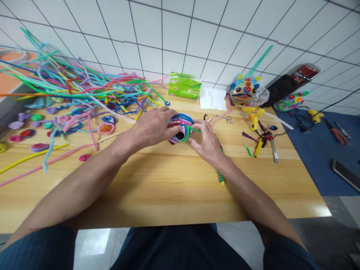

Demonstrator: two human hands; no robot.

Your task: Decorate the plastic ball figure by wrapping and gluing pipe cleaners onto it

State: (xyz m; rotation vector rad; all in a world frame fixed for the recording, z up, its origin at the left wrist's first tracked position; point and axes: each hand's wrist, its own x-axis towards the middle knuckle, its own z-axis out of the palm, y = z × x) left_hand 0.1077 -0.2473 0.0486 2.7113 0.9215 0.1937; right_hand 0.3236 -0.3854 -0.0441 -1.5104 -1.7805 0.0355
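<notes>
Between my two hands, over the middle of the wooden table, is a rounded pipe-cleaner figure (180, 120) wound in blue, pink and red, with a black eye ringed in pink and green. My left hand (153, 126) is wrapped over its left side. My right hand (206, 142) pinches a green pipe cleaner (196, 130) at the figure's right side; its fingertips are close against the figure. A green-and-yellow tool handle (221, 177) lies on the table, partly hidden under my right wrist.
Many loose pipe cleaners (92, 88) and small coils spread over the left. A green tissue pack (184, 86) and white paper (213, 99) lie near the tiled wall. Rightward are a finished-looking figure (244, 92), a yellow glue gun (253, 115), a cutter (274, 150) and a phone (345, 173).
</notes>
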